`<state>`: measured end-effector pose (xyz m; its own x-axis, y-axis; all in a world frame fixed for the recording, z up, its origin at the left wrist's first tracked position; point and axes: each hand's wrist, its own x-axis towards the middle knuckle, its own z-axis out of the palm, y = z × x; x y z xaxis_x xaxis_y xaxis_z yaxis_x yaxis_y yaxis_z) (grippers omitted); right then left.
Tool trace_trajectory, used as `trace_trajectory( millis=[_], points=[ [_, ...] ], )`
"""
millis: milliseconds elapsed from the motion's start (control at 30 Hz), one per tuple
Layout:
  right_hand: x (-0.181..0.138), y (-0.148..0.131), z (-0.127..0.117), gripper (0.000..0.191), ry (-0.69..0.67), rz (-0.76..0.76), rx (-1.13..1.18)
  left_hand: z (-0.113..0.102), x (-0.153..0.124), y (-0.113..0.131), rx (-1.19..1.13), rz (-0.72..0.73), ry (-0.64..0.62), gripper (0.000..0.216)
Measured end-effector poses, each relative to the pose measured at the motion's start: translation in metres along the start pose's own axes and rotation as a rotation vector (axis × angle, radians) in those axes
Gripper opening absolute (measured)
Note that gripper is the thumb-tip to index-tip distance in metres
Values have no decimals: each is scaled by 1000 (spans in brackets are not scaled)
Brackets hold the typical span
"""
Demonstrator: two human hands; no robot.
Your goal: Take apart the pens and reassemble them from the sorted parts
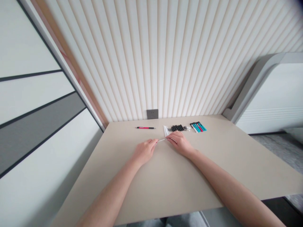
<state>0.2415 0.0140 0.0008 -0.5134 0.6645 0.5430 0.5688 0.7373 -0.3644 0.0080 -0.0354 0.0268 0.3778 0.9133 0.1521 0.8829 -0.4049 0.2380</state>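
On the desk (165,176), left hand (144,150) and right hand (181,142) each pinch one end of a white tube (161,140), fingers closed on it; red pencil (145,127) beyond

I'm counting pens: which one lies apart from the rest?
The red pen, alone at the row's left end; the teal bunch lies together at the right.

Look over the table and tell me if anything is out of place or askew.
Only the red pen stands out: it lies alone at the left, crosswise to the tidy rows of white tubes, black pieces and coloured barrels. The left hand and right hand pinch one thin white tube between them. Nothing looks spilled or broken.
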Motion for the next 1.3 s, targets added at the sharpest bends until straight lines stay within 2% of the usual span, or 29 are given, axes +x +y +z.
trace_trajectory(
  millis=[367,567,800,1067,1300],
  points=[
    [-1,-5,2,24,40,-42,119,-1,1,1,21,18,-13,27],
    [-2,-7,0,26,17,-46,131,-2,0,2,36,43,29,28],
    [-3,-8,-3,27,39,26,128,-2,0,2,7,20,52,27],
    [-2,-7,-1,21,50,12,133,-1,0,2,9,36,44,26],
    [-1,-6,-5,19,74,29,111,-4,1,2,32,-4,36,25]
  ],
)
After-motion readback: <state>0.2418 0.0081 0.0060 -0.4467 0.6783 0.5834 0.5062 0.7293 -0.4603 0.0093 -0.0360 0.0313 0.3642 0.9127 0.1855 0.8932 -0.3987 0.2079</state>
